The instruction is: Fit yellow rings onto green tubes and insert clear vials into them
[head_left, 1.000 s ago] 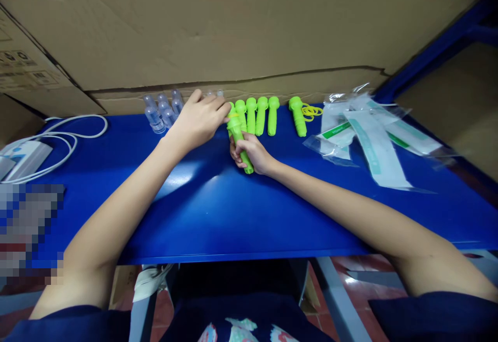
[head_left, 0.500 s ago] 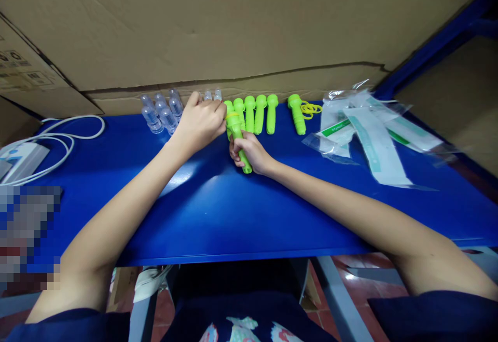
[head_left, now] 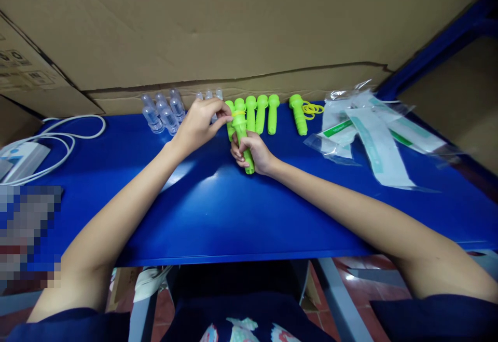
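Observation:
My right hand [head_left: 252, 151] is wrapped round a bright green plastic tube [head_left: 241, 133] held tilted above the blue table [head_left: 218, 207]. A yellow rubber band sits near the tube's top. My left hand [head_left: 199, 121] pinches at that top end, thumb and forefinger together. Just behind lie several more green tubes [head_left: 261, 113] side by side. One further green tube [head_left: 298, 114] lies apart to the right, next to a small heap of yellow rubber bands [head_left: 312, 109].
Several clear small bottles [head_left: 162, 110] stand at the back left. Clear plastic pouches with green print [head_left: 369, 134] lie at the right. A white cable and device [head_left: 27, 150] sit at the far left. Cardboard boxes [head_left: 218, 30] wall the back.
My right hand has turned the green tube more upright. My left hand has drawn back a little and now pinches at the tube's top by the yellow band.

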Demonstrator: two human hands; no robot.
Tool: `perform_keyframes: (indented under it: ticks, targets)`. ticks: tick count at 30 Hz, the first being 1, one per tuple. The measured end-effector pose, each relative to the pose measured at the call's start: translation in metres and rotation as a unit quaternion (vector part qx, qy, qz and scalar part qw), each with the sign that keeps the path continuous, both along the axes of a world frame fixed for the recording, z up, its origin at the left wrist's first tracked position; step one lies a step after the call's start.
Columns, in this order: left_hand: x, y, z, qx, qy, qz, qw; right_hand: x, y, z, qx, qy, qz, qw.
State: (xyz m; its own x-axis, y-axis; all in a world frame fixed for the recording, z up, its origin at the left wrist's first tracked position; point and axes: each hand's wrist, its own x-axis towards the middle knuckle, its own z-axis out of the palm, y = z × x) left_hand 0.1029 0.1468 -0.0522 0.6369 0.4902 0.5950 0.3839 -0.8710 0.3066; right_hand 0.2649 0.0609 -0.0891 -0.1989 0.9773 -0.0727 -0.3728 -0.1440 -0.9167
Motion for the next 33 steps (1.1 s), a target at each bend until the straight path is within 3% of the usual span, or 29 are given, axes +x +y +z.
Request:
perform_keyframes:
  ticks: [6,14,22,28,33]
  targets:
    - [0.000,0.002,-0.004,-0.075,-0.050,-0.015,0.996,0.001,0.000,-0.001,0.001,-0.001,0.020,1.000]
    - [0.003,0.004,-0.005,-0.008,0.030,-0.013,0.999,0.000,-0.001,-0.003,0.006,-0.012,0.005,1.000]
    - [0.012,-0.001,-0.018,-0.011,0.005,-0.007,1.000,-0.001,-0.001,-0.004,-0.012,-0.010,-0.051,0.999]
    - [0.007,0.001,-0.014,-0.014,0.006,-0.030,0.999,-0.001,0.000,-0.004,-0.014,-0.017,-0.041,0.999]
    - [0.003,-0.004,-0.002,-0.014,0.016,-0.015,1.000,0.001,0.001,-0.003,-0.012,-0.029,-0.034,0.999]
